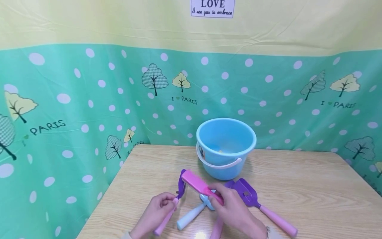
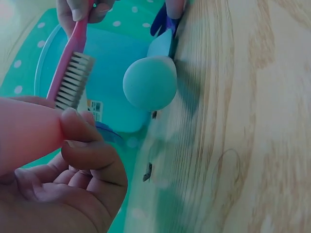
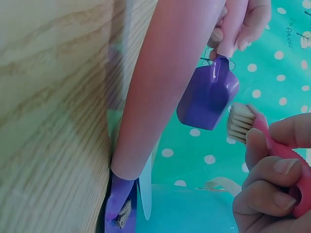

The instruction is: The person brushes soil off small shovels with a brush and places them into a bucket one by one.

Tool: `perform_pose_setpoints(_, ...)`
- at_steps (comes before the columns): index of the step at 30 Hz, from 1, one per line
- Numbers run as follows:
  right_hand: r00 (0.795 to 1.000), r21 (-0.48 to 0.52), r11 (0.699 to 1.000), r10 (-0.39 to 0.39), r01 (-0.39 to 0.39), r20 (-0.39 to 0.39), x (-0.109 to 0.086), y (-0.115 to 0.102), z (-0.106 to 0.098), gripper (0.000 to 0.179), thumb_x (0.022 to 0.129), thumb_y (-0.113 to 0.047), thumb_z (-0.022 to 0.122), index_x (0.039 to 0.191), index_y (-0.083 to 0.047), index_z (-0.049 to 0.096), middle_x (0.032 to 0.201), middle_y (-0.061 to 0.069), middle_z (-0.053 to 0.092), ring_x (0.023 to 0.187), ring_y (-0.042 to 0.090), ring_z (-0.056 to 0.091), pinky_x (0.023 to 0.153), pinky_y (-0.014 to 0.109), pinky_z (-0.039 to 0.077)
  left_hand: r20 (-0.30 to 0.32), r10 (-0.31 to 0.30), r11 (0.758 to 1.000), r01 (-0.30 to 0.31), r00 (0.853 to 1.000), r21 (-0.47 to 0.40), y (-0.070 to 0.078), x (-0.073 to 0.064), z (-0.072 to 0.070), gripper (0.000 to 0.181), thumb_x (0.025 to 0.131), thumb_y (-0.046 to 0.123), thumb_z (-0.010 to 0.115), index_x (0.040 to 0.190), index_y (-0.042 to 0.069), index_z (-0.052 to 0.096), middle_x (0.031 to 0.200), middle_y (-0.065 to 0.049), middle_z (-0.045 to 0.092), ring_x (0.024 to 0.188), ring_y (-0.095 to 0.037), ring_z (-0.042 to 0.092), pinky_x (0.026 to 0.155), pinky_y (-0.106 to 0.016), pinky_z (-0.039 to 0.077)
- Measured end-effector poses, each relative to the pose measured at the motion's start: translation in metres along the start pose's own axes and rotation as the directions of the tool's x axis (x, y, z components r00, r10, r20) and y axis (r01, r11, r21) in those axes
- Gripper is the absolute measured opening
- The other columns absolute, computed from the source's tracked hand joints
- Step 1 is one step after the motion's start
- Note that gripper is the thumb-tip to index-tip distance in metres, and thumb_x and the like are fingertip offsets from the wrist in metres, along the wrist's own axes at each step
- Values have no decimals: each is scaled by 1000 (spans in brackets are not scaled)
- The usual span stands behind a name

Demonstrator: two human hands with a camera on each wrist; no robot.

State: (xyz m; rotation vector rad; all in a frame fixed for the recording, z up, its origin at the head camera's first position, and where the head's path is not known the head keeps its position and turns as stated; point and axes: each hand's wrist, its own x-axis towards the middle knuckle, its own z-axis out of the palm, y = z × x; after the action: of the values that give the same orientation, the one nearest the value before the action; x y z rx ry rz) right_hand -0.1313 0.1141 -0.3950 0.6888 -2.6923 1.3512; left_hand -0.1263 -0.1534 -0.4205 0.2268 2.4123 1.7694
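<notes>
My left hand (image 1: 158,209) pinches the pink handle of a toy shovel and holds its purple blade (image 1: 181,186) tilted up on edge above the table. In my right hand (image 1: 237,209) is a pink brush (image 1: 195,182), gripped by its handle. The brush head reaches across to the purple blade. The right wrist view shows pale bristles (image 3: 240,121) turned toward the blade, close beside it; whether they touch I cannot tell. Under the brush and right hand lies a light blue tool (image 1: 191,215), partly covered.
A light blue bucket (image 1: 222,171) with a white handle stands behind the hands. At right lies a second purple shovel (image 1: 277,219) with a brown bit in its blade. Another pink handle (image 1: 217,229) shows beneath the right hand. Small dark bits (image 2: 147,172) lie on the wooden table (image 1: 322,186).
</notes>
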Motion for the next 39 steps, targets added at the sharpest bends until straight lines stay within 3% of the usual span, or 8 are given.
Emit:
perform_pose_setpoints(4,1000,9,1000,-20,20,22,-1,0,0,28,94,-20,60,121,-15,60,77,-11,57,61,3,51,52,23,46,12,-25,998,26,1000,-56,-2,0,1,32,82,12,67,108,-5,61,84,-7,63,74,-18,59,62,-23,50)
perform_pose_setpoints(10,997,4,998,-57,57,59,-3,-2,3,27,95,-26,59,121,-22,60,75,-12,54,60,2,48,52,21,42,45,-30,996,34,999,-87,-4,-1,-1,32,85,12,66,110,-7,59,86,-8,62,71,-17,60,60,-25,52)
perform_pose_setpoints(19,991,-7,996,-92,93,94,-5,-4,12,28,95,-24,58,123,-24,59,87,-13,57,75,4,52,65,22,45,89,24,999,-20,996,-50,-6,-3,-3,25,88,15,64,105,-4,63,88,-13,64,72,-15,59,63,-25,50)
perform_pose_setpoints(25,989,-8,997,-78,80,126,-5,-2,15,29,94,-24,58,124,-24,59,83,-13,55,67,2,49,58,20,44,119,58,998,-53,991,-47,-5,-5,-2,22,90,15,62,103,-3,64,90,-14,64,74,-11,58,65,-23,50)
perform_pose_setpoints(32,993,-21,996,-91,92,70,-4,0,15,27,94,-20,59,121,-19,61,67,-13,46,57,0,42,49,19,39,142,64,998,-61,988,-25,-4,-5,-2,22,92,17,60,102,-2,64,88,-14,65,73,-12,59,63,-24,51)
perform_pose_setpoints(39,999,-53,997,-48,49,21,-4,3,13,29,93,-19,61,122,-16,60,75,-14,54,59,1,48,53,21,44,155,65,997,-57,986,-58,-4,-7,-3,24,93,18,59,104,-3,63,90,-17,65,77,-15,60,66,-25,51)
